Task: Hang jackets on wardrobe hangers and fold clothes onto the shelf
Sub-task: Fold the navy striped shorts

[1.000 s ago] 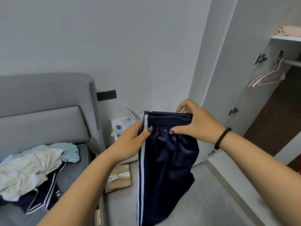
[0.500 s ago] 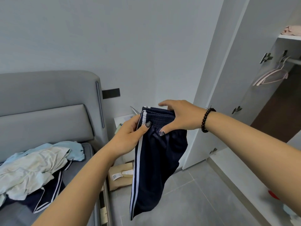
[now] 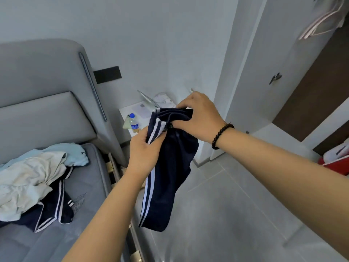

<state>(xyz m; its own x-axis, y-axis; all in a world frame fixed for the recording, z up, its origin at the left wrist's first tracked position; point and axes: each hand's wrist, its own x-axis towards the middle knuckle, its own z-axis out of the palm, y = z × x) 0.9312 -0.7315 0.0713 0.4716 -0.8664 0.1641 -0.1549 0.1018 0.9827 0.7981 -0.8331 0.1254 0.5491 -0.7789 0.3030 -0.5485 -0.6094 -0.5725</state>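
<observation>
Navy shorts (image 3: 170, 171) with white side stripes hang in the air in front of me, folded lengthwise. My left hand (image 3: 145, 154) grips the striped side just below the waistband. My right hand (image 3: 200, 118) grips the bunched waistband from above; a black bead bracelet sits on its wrist. A pile of clothes (image 3: 35, 178), white, pale blue and navy with stripes, lies on the grey bed (image 3: 90, 186) at the left. A pink hanger (image 3: 321, 25) hangs in the open wardrobe at the top right.
A white bedside table (image 3: 132, 112) behind the shorts carries a water bottle (image 3: 133, 122) and papers. The wardrobe door (image 3: 264, 82) stands open at right. A red and white object (image 3: 336, 159) lies at the right edge. Grey tiled floor (image 3: 226, 205) lies below.
Both hands have come closer together, bunching the waistband narrower. The view has tilted down, so the wardrobe shelf is out of sight and the shorts hang lower in frame.
</observation>
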